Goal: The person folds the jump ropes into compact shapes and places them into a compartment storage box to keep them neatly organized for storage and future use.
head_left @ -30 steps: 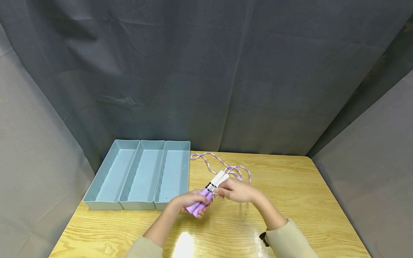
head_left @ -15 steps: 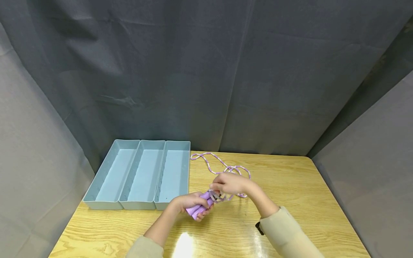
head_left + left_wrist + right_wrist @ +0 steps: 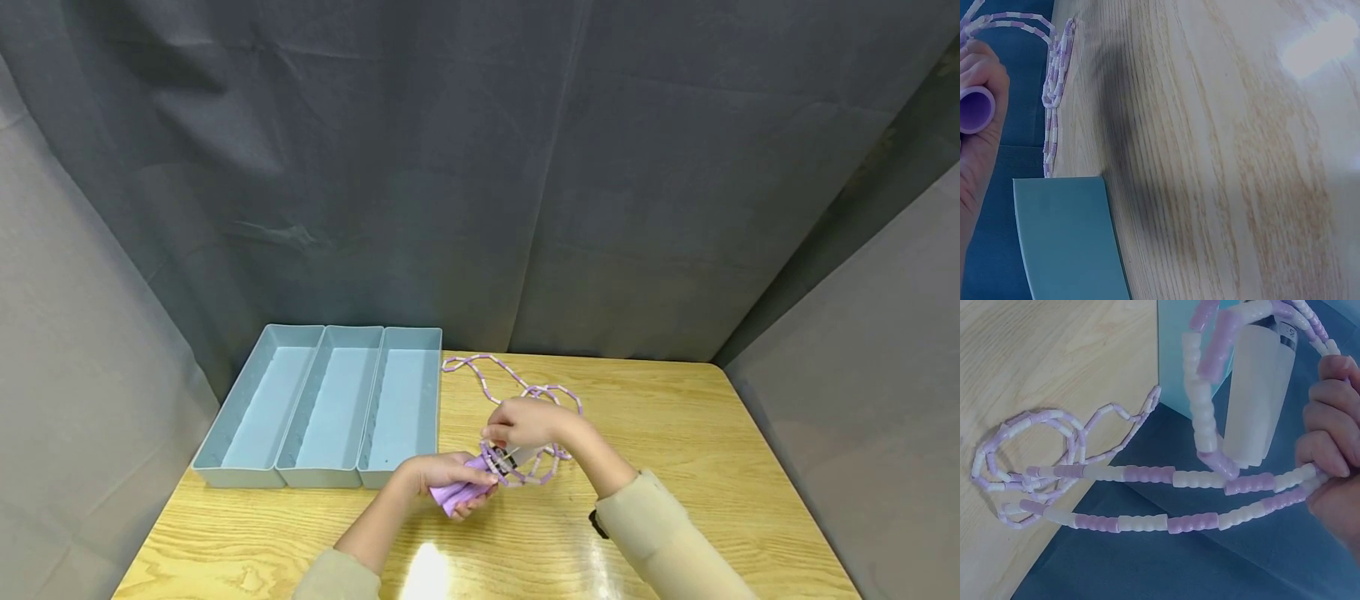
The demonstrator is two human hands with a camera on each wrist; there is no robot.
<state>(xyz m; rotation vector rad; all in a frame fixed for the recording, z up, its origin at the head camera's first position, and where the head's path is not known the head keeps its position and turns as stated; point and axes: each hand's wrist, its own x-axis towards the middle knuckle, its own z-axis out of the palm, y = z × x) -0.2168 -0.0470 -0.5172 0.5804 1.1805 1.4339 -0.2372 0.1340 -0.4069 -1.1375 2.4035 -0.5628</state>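
A beaded jump rope in purple and white lies partly on the table, its loose loops [image 3: 553,390] trailing behind the hands. My left hand [image 3: 442,472] grips its two handles [image 3: 454,496] side by side at their purple ends. In the right wrist view the handles' white ends [image 3: 1250,400] stick out, with beaded rope [image 3: 1213,356] looped around and beside them. My right hand [image 3: 528,422] is just above the handles in the head view. Its curled fingers [image 3: 1332,419] hold strands of rope [image 3: 1197,480]. In the left wrist view one handle's hollow purple end [image 3: 975,111] shows.
Three pale blue trays [image 3: 438,400] stand joined side by side on the left of the wooden table [image 3: 675,467]. A dark grey curtain [image 3: 480,208] hangs behind the table's far edge, and lighter cloth [image 3: 75,375] flanks it.
My right hand has moved slightly up and left from the handles and carries rope over them. Beaded strands now lie across the handles' middle. The left hand stays nearly in place.
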